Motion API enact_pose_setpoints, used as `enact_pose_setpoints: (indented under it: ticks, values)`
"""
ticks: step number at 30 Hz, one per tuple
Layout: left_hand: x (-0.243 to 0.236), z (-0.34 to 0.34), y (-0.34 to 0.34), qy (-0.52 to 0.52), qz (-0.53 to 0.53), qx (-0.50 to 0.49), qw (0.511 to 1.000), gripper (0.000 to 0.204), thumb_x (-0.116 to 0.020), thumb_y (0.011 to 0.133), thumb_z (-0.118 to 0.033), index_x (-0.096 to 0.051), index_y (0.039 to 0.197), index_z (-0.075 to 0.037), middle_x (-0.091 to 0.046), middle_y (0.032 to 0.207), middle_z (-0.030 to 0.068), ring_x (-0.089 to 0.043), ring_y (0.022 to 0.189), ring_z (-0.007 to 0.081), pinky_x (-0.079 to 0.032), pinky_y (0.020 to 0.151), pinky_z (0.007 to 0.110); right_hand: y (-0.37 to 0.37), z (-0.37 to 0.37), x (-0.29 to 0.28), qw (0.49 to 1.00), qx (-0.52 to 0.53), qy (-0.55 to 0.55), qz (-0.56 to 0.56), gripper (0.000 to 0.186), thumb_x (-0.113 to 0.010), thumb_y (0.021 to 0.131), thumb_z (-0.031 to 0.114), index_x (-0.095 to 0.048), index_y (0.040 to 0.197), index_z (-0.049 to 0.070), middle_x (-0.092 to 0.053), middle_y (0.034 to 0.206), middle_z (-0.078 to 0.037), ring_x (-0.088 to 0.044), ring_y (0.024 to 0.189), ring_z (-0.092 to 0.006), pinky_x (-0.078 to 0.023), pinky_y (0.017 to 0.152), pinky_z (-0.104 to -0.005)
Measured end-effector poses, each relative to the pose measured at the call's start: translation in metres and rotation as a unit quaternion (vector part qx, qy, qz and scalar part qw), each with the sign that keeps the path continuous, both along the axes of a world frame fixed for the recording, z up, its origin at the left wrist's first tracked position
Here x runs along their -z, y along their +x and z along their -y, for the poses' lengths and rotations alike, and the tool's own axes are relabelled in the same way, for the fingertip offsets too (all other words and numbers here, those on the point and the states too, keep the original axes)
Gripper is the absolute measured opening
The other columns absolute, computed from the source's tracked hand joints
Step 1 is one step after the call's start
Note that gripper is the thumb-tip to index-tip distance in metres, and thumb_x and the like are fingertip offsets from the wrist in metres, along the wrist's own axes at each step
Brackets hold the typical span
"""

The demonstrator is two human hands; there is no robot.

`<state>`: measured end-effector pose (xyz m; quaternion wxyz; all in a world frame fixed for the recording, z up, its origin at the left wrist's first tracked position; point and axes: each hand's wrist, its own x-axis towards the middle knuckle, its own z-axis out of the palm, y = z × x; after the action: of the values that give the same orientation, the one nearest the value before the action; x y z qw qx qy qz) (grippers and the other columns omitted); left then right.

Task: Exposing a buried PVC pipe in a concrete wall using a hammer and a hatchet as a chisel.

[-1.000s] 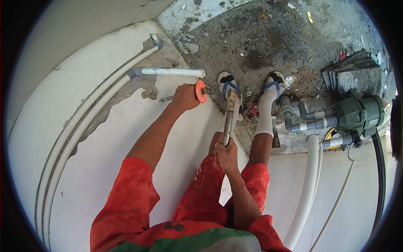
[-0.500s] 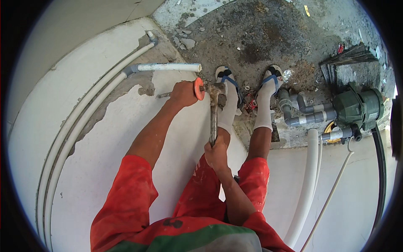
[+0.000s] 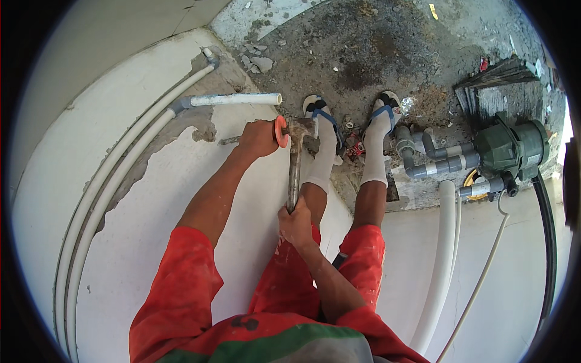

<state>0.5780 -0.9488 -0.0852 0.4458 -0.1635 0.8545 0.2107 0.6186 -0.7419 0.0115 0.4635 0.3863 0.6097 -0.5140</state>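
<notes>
My left hand (image 3: pixel 258 139) is closed around a chisel (image 3: pixel 228 141) with a round orange hand guard (image 3: pixel 281 132). The chisel's tip points left at the white wall, below the pipe stub; whether it touches is hard to tell. My right hand (image 3: pixel 296 223) grips the lower handle of a hammer (image 3: pixel 295 172). The hammer's head (image 3: pixel 301 127) is at the chisel's struck end, beside the guard, and seems to touch it. Around the grey elbow (image 3: pixel 181 104), a white pipe stub (image 3: pixel 236 99) sticks out from the wall just beyond my left hand.
Two white pipes (image 3: pixel 97 196) run along a rough chased groove in the wall. Rubble (image 3: pixel 261 63) lies on the dirty floor around my sandalled feet. At the right stand a green pump (image 3: pixel 511 148) with grey pipes (image 3: pixel 445 166) and a stack of dark sheets (image 3: pixel 502 97).
The whole view has shifted slightly. My right hand and the hammer's handle have swung a little left, with the head staying by the chisel's end. My left hand still holds the chisel.
</notes>
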Motion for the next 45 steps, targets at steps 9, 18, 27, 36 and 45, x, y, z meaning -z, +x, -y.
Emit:
enact_pose_setpoints:
  ticks: [9, 18, 27, 36, 45]
  values:
    - [0.008, 0.008, 0.002, -0.016, 0.001, 0.015, 1.0, 0.025, -0.062, 0.079, -0.036, -0.065, 0.095, -0.016, -0.067, 0.076, 0.0118, -0.066, 0.073, 0.0312, -0.051, 0.065, 0.042, -0.154, -0.103, 0.011, 0.959, 0.171, 0.164, -0.158, 0.013, -0.052, 0.089, 0.009, -0.041, 0.088, 0.002, -0.045, 0.058, -0.002, -0.043, 0.039, -0.0107, -0.039, 0.038, -0.0247]
    - [0.017, 0.005, 0.012, -0.001, -0.006, 0.041, 0.999, 0.024, -0.062, 0.078, -0.034, -0.064, 0.094, -0.016, -0.068, 0.076, 0.0101, -0.065, 0.071, 0.0297, -0.05, 0.063, 0.041, -0.022, -0.026, -0.001, 0.988, 0.031, -0.072, 0.135, 0.009, -0.049, 0.082, 0.002, -0.042, 0.088, 0.0, -0.049, 0.054, -0.006, -0.048, 0.035, -0.0143, -0.038, 0.032, -0.0277]
    - [0.015, 0.002, 0.005, 0.007, -0.004, 0.029, 1.0, 0.025, -0.063, 0.078, -0.034, -0.065, 0.094, -0.015, -0.068, 0.076, 0.0103, -0.066, 0.071, 0.0299, -0.05, 0.063, 0.041, -0.096, -0.067, 0.029, 0.944, 0.236, 0.191, -0.131, 0.013, -0.052, 0.087, 0.008, -0.044, 0.091, -0.001, -0.055, 0.061, -0.007, -0.056, 0.054, -0.0155, -0.042, 0.049, -0.0274]
    - [0.011, 0.006, 0.015, 0.002, -0.013, 0.028, 1.0, 0.021, -0.064, 0.077, -0.029, -0.064, 0.088, -0.011, -0.067, 0.075, 0.0133, -0.065, 0.071, 0.033, -0.051, 0.064, 0.042, -0.053, -0.067, 0.009, 1.0, -0.011, -0.011, -0.003, 0.011, -0.057, 0.086, 0.003, -0.047, 0.088, 0.0, -0.053, 0.062, -0.004, -0.061, 0.053, -0.0156, -0.049, 0.05, -0.0268]
    - [0.014, -0.004, 0.009, 0.005, 0.0, 0.038, 0.999, 0.022, -0.064, 0.078, -0.028, -0.063, 0.08, -0.007, -0.066, 0.075, 0.0153, -0.064, 0.071, 0.0351, -0.05, 0.066, 0.044, 0.021, 0.009, -0.002, 0.98, 0.175, 0.087, 0.025, 0.011, -0.054, 0.086, 0.007, -0.047, 0.091, 0.0, -0.054, 0.059, -0.008, -0.057, 0.049, -0.0166, -0.043, 0.046, -0.0276]
